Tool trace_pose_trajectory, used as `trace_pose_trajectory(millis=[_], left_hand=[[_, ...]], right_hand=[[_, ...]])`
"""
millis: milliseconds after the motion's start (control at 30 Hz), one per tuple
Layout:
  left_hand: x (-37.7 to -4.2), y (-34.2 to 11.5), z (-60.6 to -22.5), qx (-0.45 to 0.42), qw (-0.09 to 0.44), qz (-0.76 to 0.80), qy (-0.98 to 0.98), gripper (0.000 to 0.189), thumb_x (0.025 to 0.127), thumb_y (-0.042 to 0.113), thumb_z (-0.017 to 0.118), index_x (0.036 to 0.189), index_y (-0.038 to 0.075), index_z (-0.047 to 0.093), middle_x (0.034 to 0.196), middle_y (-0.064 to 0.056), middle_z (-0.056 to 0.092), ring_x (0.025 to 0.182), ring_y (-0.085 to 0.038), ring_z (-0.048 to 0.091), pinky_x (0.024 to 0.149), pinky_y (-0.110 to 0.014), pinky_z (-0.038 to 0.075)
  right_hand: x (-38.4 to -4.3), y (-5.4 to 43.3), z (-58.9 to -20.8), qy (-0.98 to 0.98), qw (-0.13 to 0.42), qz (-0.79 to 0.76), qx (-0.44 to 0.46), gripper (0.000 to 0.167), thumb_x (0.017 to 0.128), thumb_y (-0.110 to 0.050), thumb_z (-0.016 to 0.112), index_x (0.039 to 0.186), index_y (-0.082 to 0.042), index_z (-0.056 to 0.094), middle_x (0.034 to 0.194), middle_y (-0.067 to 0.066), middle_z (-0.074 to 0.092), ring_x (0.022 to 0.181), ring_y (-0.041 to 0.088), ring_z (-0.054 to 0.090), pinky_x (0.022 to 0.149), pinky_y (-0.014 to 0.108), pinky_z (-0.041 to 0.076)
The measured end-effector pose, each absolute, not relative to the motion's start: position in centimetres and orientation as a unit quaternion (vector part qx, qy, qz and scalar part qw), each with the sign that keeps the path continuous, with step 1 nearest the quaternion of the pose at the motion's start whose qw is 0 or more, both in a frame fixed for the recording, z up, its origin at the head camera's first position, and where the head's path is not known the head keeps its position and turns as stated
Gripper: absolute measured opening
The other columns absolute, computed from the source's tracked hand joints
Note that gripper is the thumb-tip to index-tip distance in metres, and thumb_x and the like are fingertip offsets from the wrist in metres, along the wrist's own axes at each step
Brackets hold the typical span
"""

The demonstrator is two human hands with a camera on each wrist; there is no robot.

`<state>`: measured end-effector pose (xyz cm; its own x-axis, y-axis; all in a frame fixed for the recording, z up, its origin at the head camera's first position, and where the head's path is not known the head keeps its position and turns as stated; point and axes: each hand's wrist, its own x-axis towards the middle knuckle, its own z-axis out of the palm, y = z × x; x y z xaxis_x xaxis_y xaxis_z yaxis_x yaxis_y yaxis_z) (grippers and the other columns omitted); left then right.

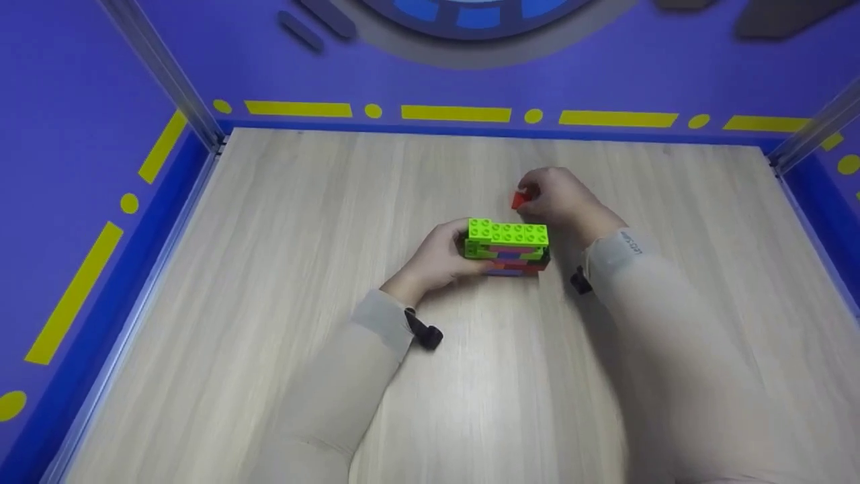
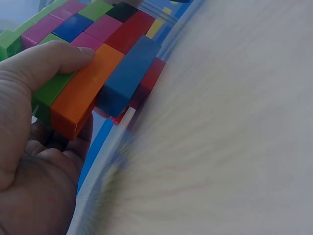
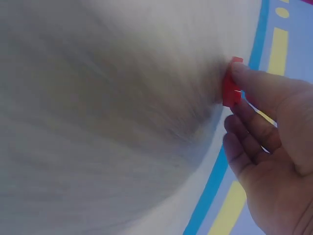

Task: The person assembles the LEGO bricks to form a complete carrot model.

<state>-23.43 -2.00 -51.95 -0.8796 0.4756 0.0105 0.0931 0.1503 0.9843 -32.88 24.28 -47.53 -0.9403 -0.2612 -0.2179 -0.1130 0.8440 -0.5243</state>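
Note:
My left hand (image 1: 443, 259) grips a block of joined toy bricks (image 1: 508, 234) near the middle of the table. Its top is lime green with studs; in the left wrist view the brick block (image 2: 90, 73) shows orange, blue, red, pink, green and black bricks. The left thumb lies across its side, and the fingers are partly hidden behind it. Beyond the block and to its right, my right hand (image 1: 557, 198) pinches a small red brick (image 1: 520, 199) between thumb and fingers. The right wrist view shows this red brick (image 3: 232, 83) close to the table, the other fingers loosely curled.
A pale wood-grain table (image 1: 282, 222) lies under both hands. Blue-purple panels (image 1: 457, 87) with yellow dashes stand along its back and sides, with metal posts (image 1: 175, 74) at the corners. A black wrist device (image 1: 426, 334) sticks out from the left cuff.

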Motion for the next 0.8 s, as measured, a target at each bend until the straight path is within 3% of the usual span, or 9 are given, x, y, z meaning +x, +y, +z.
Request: trace_pose_trajectory(millis=[167,333,533,633,800], left_hand=[[-23.5,-1.9,-52.1,0.196,0.159,0.629,0.735,0.061,0.091,0.005,0.095,0.147,0.012,0.072,0.144,-0.006,0.078,0.133,-0.019,0.072,0.12,-0.034,0.055],[-23.5,-1.8,-52.0,0.195,0.161,0.631,0.733,0.061,0.091,0.003,0.093,0.148,0.012,0.072,0.144,-0.007,0.078,0.132,-0.02,0.072,0.118,-0.034,0.057],[-23.5,-1.7,-52.2,0.195,0.163,0.633,0.732,0.062,0.091,0.003,0.093,0.148,0.011,0.071,0.144,-0.007,0.077,0.134,-0.02,0.071,0.119,-0.033,0.056],[-23.5,-1.8,-52.2,0.198,0.162,0.633,0.731,0.063,0.091,0.002,0.092,0.149,0.009,0.071,0.144,-0.009,0.077,0.134,-0.022,0.071,0.12,-0.034,0.055],[-23.5,-1.9,-52.1,0.203,0.157,0.631,0.732,0.063,0.091,0.001,0.092,0.149,0.006,0.07,0.144,-0.012,0.077,0.135,-0.025,0.071,0.121,-0.034,0.055]], right_hand=[[-32.1,25.0,-47.3,0.945,0.128,-0.287,-0.09,0.054,0.096,-0.019,0.088,0.146,-0.003,0.074,0.136,0.018,0.072,0.121,0.035,0.065,0.115,0.056,0.058],[-31.1,25.6,-47.1,0.939,0.098,-0.314,-0.103,0.047,0.096,-0.017,0.088,0.14,-0.004,0.078,0.131,0.016,0.071,0.119,0.035,0.066,0.108,0.053,0.059],[-29.3,26.1,-47.4,0.929,0.067,-0.347,-0.108,0.04,0.098,-0.012,0.086,0.137,-0.005,0.079,0.131,0.015,0.069,0.118,0.034,0.063,0.109,0.051,0.056],[-28.2,26.5,-47.5,0.922,0.059,-0.371,-0.096,0.04,0.099,-0.017,0.087,0.137,-0.006,0.079,0.134,0.013,0.069,0.12,0.031,0.063,0.107,0.043,0.054],[-26.6,27.5,-47.3,0.897,0.047,-0.43,-0.089,0.039,0.101,-0.011,0.082,0.14,-0.006,0.078,0.137,0.016,0.074,0.119,0.026,0.068,0.098,0.018,0.054]])
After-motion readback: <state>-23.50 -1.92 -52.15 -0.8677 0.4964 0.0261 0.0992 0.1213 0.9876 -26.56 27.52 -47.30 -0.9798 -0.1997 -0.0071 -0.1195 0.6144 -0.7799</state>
